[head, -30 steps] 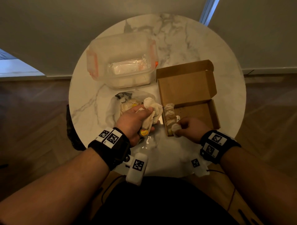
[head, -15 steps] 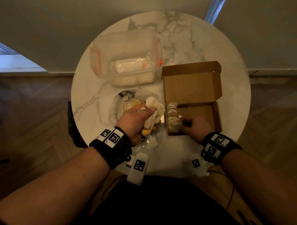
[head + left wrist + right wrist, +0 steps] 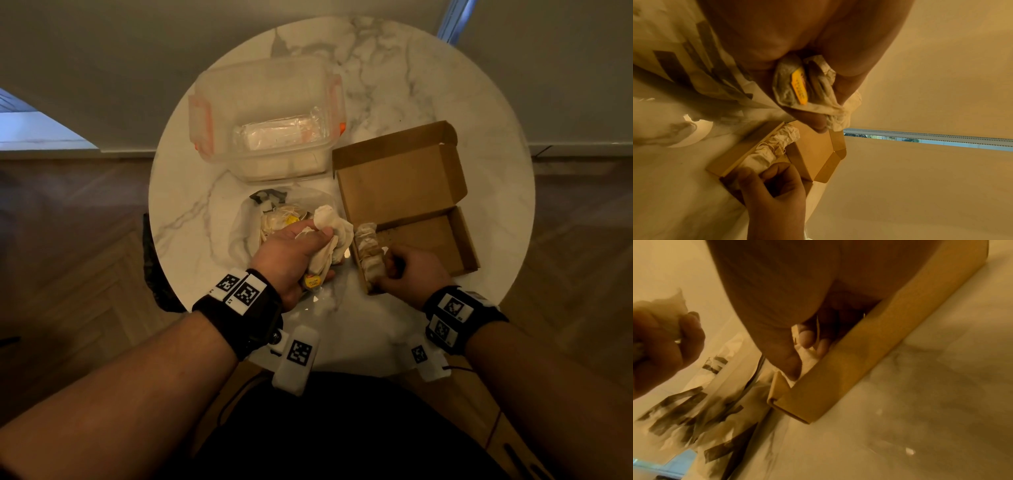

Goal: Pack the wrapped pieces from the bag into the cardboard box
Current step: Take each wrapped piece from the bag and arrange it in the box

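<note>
Setting: a round white marble tabletop [image 3: 428,85] stood on a herringbone wood floor [image 3: 68,274], against a pale wall.
Cardboard box: the cardboard box [image 3: 435,240] lay open on the right part of the tabletop, its lid [image 3: 400,178] tipped back towards the far side.
Packed pieces: a row of wrapped pieces [image 3: 368,250] lay along the box's left inner wall, from the near corner towards the lid hinge; the rest of the box floor was bare.
Right hand: the right hand [image 3: 411,270] was at the near-left corner of the box, fingers curled and pinching the nearest piece of the row; the left wrist view showed thumb and fingertips closed on that piece's white wrapping.
Left hand: the left hand [image 3: 291,253] was just left of the box, above the bag, fist closed round a bunch of white wrapped pieces [image 3: 329,236] with a yellow tag [image 3: 313,282] showing at its lower end.
Bag: a clear plastic bag [image 3: 246,233] with dark printing lay on the tabletop under the left hand, more wrapped pieces inside it.
Other: a clear lidded plastic container [image 3: 267,113] with orange clips stood beyond the bag, left of the box lid.
</note>
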`<control>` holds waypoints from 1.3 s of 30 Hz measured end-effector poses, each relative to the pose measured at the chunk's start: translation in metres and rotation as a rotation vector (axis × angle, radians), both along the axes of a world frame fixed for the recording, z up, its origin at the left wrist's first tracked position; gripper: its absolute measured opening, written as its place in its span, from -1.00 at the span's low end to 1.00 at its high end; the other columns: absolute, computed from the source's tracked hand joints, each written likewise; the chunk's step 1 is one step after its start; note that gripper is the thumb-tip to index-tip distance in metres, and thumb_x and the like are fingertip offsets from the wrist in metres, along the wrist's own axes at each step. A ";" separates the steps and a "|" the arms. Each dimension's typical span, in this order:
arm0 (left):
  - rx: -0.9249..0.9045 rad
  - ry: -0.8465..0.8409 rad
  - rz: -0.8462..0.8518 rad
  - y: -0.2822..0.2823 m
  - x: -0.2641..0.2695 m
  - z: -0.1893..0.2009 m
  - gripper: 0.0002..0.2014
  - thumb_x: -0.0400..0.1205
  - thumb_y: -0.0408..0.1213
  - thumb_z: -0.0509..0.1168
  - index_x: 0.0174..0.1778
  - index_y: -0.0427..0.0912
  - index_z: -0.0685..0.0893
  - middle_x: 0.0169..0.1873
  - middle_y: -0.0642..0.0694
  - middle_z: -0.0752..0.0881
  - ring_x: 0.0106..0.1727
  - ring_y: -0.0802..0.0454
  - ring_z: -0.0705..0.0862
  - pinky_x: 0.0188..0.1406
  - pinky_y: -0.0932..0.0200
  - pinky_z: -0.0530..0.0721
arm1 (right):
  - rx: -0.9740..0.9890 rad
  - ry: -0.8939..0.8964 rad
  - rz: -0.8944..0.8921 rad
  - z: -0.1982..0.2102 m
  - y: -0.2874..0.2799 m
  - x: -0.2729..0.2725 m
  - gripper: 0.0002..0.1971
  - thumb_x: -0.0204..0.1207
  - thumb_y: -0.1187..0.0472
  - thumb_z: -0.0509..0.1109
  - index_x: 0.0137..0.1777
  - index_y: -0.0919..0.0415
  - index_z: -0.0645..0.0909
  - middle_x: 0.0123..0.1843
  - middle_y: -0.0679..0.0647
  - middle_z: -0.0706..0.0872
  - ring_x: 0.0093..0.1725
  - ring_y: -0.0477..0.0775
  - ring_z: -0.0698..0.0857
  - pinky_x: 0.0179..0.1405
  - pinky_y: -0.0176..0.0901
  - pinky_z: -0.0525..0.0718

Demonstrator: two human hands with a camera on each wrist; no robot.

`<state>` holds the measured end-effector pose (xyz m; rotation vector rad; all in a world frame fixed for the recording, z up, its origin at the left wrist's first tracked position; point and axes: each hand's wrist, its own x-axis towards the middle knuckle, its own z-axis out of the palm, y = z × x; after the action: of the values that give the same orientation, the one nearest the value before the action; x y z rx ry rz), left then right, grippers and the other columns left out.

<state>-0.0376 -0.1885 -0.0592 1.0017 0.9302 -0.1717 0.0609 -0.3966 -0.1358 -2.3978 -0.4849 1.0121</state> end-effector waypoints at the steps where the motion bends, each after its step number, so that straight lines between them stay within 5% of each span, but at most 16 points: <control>1: -0.002 -0.001 0.000 0.000 0.000 0.000 -0.78 0.73 -0.29 0.38 0.29 -0.11 0.74 -0.16 -0.10 0.83 -0.28 0.00 0.79 -0.39 0.10 0.71 | 0.007 0.005 0.027 0.001 -0.002 0.001 -0.68 0.30 0.06 0.66 -0.19 0.00 0.52 -0.30 -0.04 0.69 -0.28 0.01 0.67 -0.33 -0.09 0.63; 7: -0.004 0.007 -0.005 -0.005 0.002 0.003 -0.82 0.73 -0.30 0.37 0.23 -0.08 0.75 -0.19 -0.07 0.83 -0.31 0.02 0.80 -0.44 0.14 0.72 | -0.027 -0.043 0.071 -0.003 -0.007 0.006 -0.77 0.36 0.24 0.53 -0.20 -0.01 0.51 -0.31 -0.02 0.69 -0.27 0.03 0.68 -0.30 -0.03 0.67; 13: -0.004 0.009 -0.012 -0.006 0.003 0.003 -0.84 0.73 -0.30 0.37 0.19 -0.06 0.76 -0.20 -0.06 0.84 -0.30 0.02 0.80 -0.42 0.12 0.72 | -0.047 -0.124 0.087 -0.007 -0.013 -0.001 -0.77 0.43 0.04 0.54 -0.29 0.03 0.54 -0.32 -0.03 0.64 -0.30 0.01 0.62 -0.36 -0.11 0.57; 20: -0.004 0.006 -0.013 -0.006 0.006 0.005 -0.83 0.74 -0.31 0.36 0.22 -0.07 0.75 -0.20 -0.08 0.83 -0.32 0.02 0.79 -0.44 0.13 0.72 | -0.059 -0.084 0.199 -0.013 -0.022 -0.001 -0.89 0.53 -0.08 0.48 -0.07 -0.12 0.78 -0.18 -0.18 0.78 -0.16 -0.13 0.71 -0.11 -0.10 0.74; 29: -0.010 0.046 -0.031 -0.009 0.012 0.007 -0.85 0.72 -0.29 0.39 0.18 -0.06 0.76 -0.01 -0.17 0.80 -0.12 -0.08 0.77 -0.44 0.13 0.73 | -0.002 0.007 0.103 -0.008 -0.016 -0.001 -0.91 0.58 -0.04 0.45 0.02 -0.18 0.77 -0.08 -0.17 0.79 -0.05 -0.10 0.73 0.00 -0.07 0.74; 36: 0.055 0.004 -0.093 -0.016 0.017 0.007 -0.85 0.70 -0.30 0.42 0.17 -0.15 0.76 -0.17 -0.15 0.82 -0.32 0.02 0.79 -0.43 0.12 0.74 | 0.364 0.013 -0.243 0.041 0.003 0.010 -0.91 0.63 0.01 0.46 0.04 -0.06 0.76 -0.07 -0.13 0.81 -0.03 -0.15 0.75 -0.07 -0.24 0.64; 39: 0.115 -0.036 -0.130 -0.020 0.021 0.007 -0.83 0.65 -0.32 0.48 0.15 -0.20 0.77 -0.08 -0.31 0.85 -0.19 -0.16 0.83 -0.26 -0.07 0.83 | 0.532 0.093 -0.289 0.072 0.020 0.018 -0.81 0.63 -0.06 0.44 0.09 -0.01 0.76 -0.01 -0.10 0.83 0.03 -0.10 0.79 0.01 -0.22 0.74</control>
<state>-0.0164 -0.2081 -0.0519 1.1693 0.8501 -0.2109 0.0787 -0.3769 -0.0635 -1.8704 -0.3118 0.7481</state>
